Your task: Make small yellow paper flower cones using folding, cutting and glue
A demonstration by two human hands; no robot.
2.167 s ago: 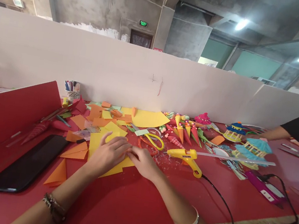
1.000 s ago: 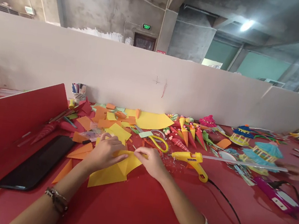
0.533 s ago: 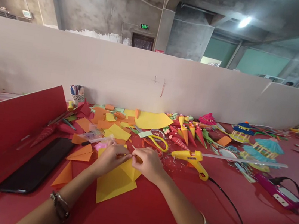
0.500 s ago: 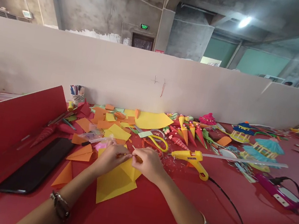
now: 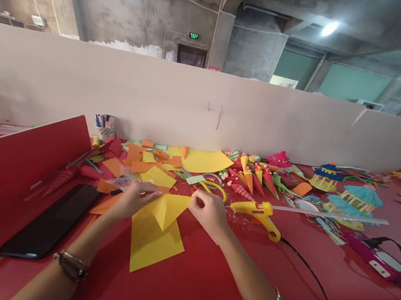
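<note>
A creased piece of yellow paper stretches between my hands, one pointed end hanging down. My left hand pinches its left side. At its right corner, the curled fingers of my right hand are closed on the paper. Below it a flat sheet of yellow paper lies on the red table. Scissors with yellow handles rest just beyond my right hand, partly hidden by it.
On the right lies a yellow glue gun with a long glue stick and a cord. A black phone sits at the left. Orange paper pieces and small paper cones fill the back. A purple power strip lies far right.
My hands have moved apart from being close together. The yellow paper between them is now spread out, and the flat sheet beneath stays in place.
</note>
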